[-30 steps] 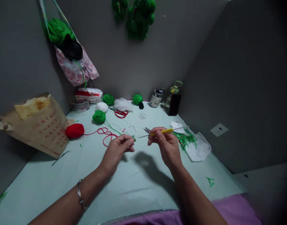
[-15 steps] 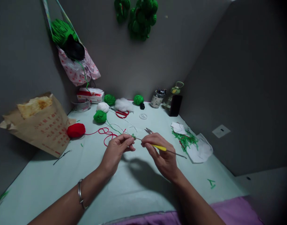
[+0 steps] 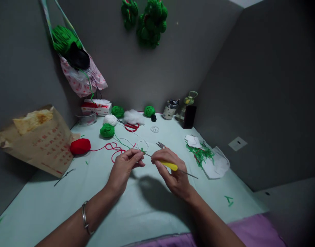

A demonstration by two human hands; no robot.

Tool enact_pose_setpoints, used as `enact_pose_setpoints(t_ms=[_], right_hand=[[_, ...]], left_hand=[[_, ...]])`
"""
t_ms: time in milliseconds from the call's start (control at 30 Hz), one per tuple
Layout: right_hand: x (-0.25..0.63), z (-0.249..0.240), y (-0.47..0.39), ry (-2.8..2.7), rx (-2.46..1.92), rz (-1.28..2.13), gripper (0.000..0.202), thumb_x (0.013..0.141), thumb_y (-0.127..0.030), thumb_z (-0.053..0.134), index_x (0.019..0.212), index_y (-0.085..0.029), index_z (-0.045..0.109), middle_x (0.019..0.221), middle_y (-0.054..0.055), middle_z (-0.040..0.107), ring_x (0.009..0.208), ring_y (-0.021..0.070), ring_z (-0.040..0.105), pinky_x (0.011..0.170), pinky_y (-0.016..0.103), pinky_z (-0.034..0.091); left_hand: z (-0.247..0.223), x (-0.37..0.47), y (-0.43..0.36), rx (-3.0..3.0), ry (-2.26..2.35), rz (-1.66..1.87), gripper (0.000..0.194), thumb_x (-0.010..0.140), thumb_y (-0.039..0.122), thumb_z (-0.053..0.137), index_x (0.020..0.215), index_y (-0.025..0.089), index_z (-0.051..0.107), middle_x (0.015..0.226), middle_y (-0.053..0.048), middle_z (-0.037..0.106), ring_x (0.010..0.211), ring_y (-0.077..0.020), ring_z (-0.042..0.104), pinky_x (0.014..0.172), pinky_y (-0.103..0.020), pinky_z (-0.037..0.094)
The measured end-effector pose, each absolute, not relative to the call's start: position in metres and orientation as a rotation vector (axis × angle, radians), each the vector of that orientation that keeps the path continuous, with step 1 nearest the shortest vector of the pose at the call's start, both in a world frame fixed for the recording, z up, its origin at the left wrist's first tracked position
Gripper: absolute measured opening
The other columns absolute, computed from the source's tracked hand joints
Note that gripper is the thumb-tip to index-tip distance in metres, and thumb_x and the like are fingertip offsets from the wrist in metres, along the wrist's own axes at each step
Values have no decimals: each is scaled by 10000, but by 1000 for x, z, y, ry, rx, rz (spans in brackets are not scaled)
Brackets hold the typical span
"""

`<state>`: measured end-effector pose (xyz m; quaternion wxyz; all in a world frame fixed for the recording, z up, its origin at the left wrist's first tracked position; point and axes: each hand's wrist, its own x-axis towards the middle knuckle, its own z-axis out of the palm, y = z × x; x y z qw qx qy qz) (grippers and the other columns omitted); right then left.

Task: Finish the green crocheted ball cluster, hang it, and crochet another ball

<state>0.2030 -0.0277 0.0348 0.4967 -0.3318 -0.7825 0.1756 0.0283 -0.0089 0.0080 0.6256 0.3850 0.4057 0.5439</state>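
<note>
- Small green yarn piece (image 3: 142, 150), pinched by the left hand (image 3: 122, 168).
- Yellow-handled metal crochet hook (image 3: 169, 166), gripped by the right hand (image 3: 176, 181), tip at the piece.

Fibre-craft supplies crowd a table (image 3: 67, 195) under a pale mint cover, where a red ball of yarn (image 3: 80, 146) rests against a brown paper bag (image 3: 48, 147) at left. Farther back sit green yarn balls (image 3: 107, 130), a white ball (image 3: 110, 120), fluffy white stuffing (image 3: 134, 117) and red-handled scissors (image 3: 132, 127). A dark phone-like slab (image 3: 190, 117) stands upright beside a bottle (image 3: 180, 116); green scraps (image 3: 200, 156) lie at right with a crumpled white sheet (image 3: 217, 164).
</note>
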Motion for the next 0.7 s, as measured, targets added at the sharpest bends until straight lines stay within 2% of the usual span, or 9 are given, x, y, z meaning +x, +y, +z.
enact_pose_setpoints(t_ms=[400,700], right_hand=[[204,32,-28,-1942,-818,375,214,943,-114,520,1103,-204,631,971,90,708,901,200,657,823,367,539],[204,20,-23,-2136,-743,-185,444,880,-20,527,1280,-198,600,1009,123,692,879,195,680,710,300,584]], left_hand=[[9,29,-9,894,913,1240,233,759,373,800,744,157,714,711,8,619,664,-120,584,711,-262,546],[11,29,-12,889,864,1192,199,782,363,781,793,177,712,788,6,644,702,-125,590,755,-273,539]])
